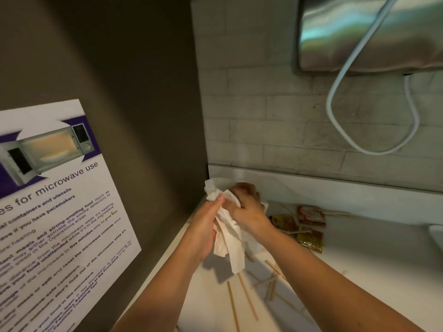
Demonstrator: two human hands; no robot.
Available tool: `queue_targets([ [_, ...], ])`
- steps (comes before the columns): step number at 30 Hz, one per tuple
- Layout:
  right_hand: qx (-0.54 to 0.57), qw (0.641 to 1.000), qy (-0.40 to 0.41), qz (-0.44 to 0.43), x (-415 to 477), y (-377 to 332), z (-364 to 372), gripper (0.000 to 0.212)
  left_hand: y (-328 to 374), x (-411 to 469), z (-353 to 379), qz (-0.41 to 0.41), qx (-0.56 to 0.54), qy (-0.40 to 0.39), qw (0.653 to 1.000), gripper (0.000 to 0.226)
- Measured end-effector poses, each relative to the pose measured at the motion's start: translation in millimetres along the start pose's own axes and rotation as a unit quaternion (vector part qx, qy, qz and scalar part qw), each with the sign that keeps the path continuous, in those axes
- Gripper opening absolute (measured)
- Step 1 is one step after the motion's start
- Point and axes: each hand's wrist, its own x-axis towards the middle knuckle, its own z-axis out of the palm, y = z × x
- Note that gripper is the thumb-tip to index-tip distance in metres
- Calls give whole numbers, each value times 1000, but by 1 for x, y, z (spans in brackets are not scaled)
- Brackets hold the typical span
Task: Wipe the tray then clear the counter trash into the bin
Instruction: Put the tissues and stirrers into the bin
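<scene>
A crumpled white paper napkin point(230, 238) hangs above the back left corner of the white counter point(359, 271). My left hand point(203, 226) pinches its upper part from the left. My right hand point(247, 207) grips the same napkin from the right, fingers curled over it. Below the hands several thin wooden stir sticks point(248, 297) lie scattered on the counter. Three sauce packets point(309, 236), red and brownish yellow, lie just right of my right wrist. No tray and no bin are in view.
A dark side wall with a microwave-use poster point(52, 212) closes the left. A steel wall-mounted dispenser point(371, 34) with a white cable loop point(359, 130) hangs on the tiled back wall. A white object's edge point(437, 236) shows at the far right.
</scene>
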Motion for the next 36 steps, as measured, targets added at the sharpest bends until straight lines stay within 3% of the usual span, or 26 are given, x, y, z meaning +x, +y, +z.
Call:
queue_targets([
  [4,151,988,-35,18,-16,-1,-8,50,1,-16,7,41,39,-15,998,33],
  [9,254,962,-67,79,-39,1,-13,47,1,-38,13,37,62,-15,997,34],
  [20,252,940,-187,137,-92,10,-32,43,-21,-87,30,42,60,55,996,45],
  [23,252,943,-176,130,-108,18,-42,33,-28,-101,36,41,61,53,996,49],
  [28,216,961,-141,103,-136,23,-52,46,-39,-120,50,41,96,63,993,57],
  [34,220,965,-90,111,-176,27,-69,42,-55,-140,62,86,124,20,988,94],
  [36,239,962,-69,117,-193,27,-71,38,-61,-150,65,105,147,-3,984,96],
])
